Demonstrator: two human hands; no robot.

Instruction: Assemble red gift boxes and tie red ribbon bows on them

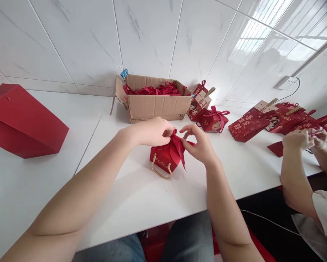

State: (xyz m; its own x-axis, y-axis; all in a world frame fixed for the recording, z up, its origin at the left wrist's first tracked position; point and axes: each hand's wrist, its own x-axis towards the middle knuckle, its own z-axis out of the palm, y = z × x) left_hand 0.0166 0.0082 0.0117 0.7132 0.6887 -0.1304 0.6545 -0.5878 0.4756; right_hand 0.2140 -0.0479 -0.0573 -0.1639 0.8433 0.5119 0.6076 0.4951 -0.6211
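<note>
A small red gift box (158, 155) with gold lettering and a twisted gold rope handle (161, 176) stands on the white table in front of me. A dark red ribbon (178, 144) is gathered at its top, one tail hanging down over the side. My left hand (154, 131) reaches in from the left, thumb and fingers closed on the ribbon's upper part. From the right, my right hand (198, 144) pinches the ribbon close by, its thumb and fingertips bent together. The knot is partly hidden by the fingers.
Behind the gift box is an open cardboard carton (159, 105) holding red ribbons. Beside it stand decorated red boxes (214, 122). A large red container (27, 123) is at left. At right, a co-worker's hands (302, 140) work near several red boxes (247, 125).
</note>
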